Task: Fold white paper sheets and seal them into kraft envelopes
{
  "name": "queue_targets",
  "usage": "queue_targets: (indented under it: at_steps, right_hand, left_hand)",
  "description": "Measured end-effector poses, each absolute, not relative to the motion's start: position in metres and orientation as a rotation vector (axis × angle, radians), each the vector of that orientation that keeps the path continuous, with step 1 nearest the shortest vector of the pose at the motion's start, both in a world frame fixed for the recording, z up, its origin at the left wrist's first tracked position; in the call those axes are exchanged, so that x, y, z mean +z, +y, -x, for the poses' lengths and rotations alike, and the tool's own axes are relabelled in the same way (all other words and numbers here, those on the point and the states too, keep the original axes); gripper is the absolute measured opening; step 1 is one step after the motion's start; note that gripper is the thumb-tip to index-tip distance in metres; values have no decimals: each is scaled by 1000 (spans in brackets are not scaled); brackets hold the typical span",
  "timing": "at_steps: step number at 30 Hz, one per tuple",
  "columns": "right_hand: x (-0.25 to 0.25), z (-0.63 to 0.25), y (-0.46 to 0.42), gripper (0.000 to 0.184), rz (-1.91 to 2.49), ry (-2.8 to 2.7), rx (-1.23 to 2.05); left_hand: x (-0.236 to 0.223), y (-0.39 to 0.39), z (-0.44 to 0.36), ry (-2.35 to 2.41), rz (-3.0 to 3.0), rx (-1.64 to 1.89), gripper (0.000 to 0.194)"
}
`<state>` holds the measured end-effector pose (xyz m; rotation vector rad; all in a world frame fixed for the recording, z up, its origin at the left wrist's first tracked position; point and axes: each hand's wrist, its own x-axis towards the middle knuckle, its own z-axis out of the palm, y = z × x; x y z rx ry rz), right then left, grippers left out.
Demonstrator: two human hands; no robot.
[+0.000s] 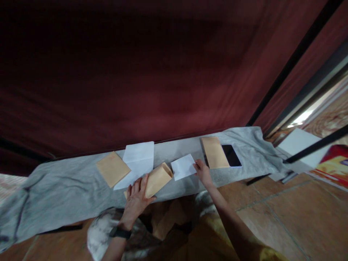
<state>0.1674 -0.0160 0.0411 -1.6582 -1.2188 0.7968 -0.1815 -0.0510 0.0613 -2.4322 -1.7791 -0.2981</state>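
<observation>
My left hand (137,195) lies with fingers spread over a brown paper envelope (160,179), pressing it on the cloth. The envelope's mouth gapes toward the right. Between thumb and fingers, my right hand (202,173) pinches the right edge of a folded white paper (183,167). The paper's left end is right at the envelope's mouth; whether it touches the rim I cannot tell. Left of these, a larger white sheet (140,157) with fold creases lies partly under my left hand and under another brown envelope (113,169).
A stack of brown envelopes (215,152) sits to the right, beside a dark smartphone (231,156). Grey cloth (67,192) covers the narrow table. A dark red curtain (163,90) hangs behind it. White board-like sheets (301,146) and a red-yellow package (334,165) are at the far right.
</observation>
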Motion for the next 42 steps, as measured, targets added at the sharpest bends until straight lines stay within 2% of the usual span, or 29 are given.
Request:
queue_targets:
  at_steps: [12,18,29,42]
  right_hand:
    - [64,-193,-28,36,1318,-827,927]
    - [66,-184,-32,35,1391,-1011,706]
    - [56,-199,-31,38,1413,-1112,905]
    - [52,-223,-4,25,1484,-1412,906]
  left_hand:
    - [65,-46,162,-1725,2492,-350,106]
    - [63,-45,155,-1710,2530,-383,110]
    - [60,-41,149,-1669,2527,-395,108]
    - [46,-32,150,-1665,2550,-369,107]
